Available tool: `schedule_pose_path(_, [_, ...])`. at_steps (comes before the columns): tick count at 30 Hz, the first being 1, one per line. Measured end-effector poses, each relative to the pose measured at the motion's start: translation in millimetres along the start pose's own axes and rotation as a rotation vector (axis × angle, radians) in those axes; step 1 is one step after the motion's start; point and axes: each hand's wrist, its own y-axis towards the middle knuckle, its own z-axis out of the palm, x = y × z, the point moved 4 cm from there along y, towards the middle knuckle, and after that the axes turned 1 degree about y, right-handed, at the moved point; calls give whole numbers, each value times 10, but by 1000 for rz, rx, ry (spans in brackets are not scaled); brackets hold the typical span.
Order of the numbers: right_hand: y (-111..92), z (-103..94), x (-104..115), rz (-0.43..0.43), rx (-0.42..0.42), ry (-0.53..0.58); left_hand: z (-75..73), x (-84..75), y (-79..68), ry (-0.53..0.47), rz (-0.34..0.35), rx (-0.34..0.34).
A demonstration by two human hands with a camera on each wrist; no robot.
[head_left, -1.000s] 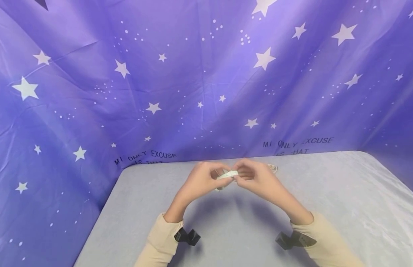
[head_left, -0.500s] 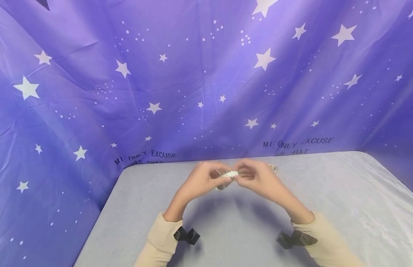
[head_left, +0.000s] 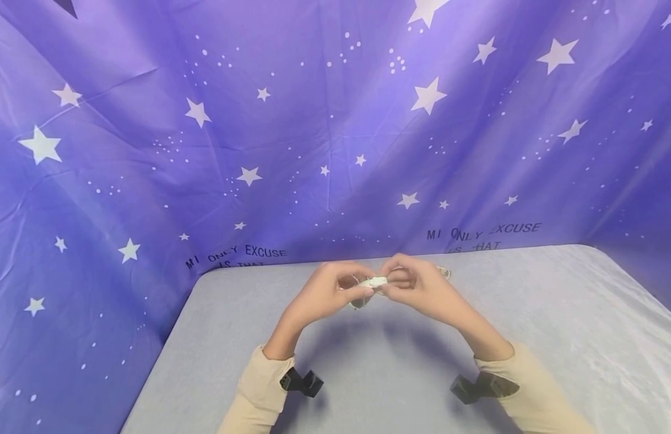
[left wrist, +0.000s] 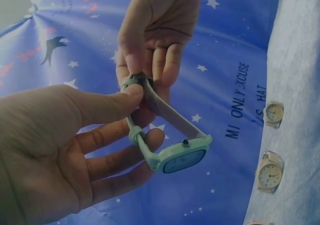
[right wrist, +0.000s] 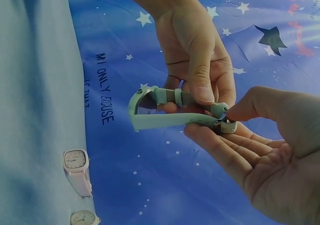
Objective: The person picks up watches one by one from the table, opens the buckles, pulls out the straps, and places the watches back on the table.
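Both hands hold a pale green wristwatch (left wrist: 175, 157) above the table, its strap bent into a loop. In the left wrist view, the left hand (left wrist: 55, 145) pinches the strap near the buckle between thumb and fingers. Opposite it, the right hand (left wrist: 162, 32) pinches the strap's end at the buckle. The right wrist view shows the dark metal buckle (right wrist: 223, 119) with the holed strap (right wrist: 165, 121) running into it, between the left hand (right wrist: 200, 50) and the right hand (right wrist: 285, 150). The watch case hangs away from the fingers. From the head view, fingers cover much of the watch.
More watches lie at the table's far edge: a pink one (right wrist: 76, 160), a round-faced one (left wrist: 270, 175) and a smaller-looking one (left wrist: 274, 113). A grey cloth (head_left: 379, 386) covers the table. Behind it hangs a purple star-printed curtain (head_left: 292, 132).
The right hand has risen very slightly and its fingers have shifted at the strap end. The left hand stays almost still, and the watch remains between them.
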Motion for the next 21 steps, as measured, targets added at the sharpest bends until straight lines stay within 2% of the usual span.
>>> schedule_pose_path(4, [3,0,6,-12,3,-15,-4,3,7,11,-6,-9])
schedule_pose_path(12, [-14,22,58,-83,-71,-211,7,-2,16,35,0,-14])
schedule_pose_path(21, [-27,27,93,-83,-130,-244,5,1,21,37,5,-24])
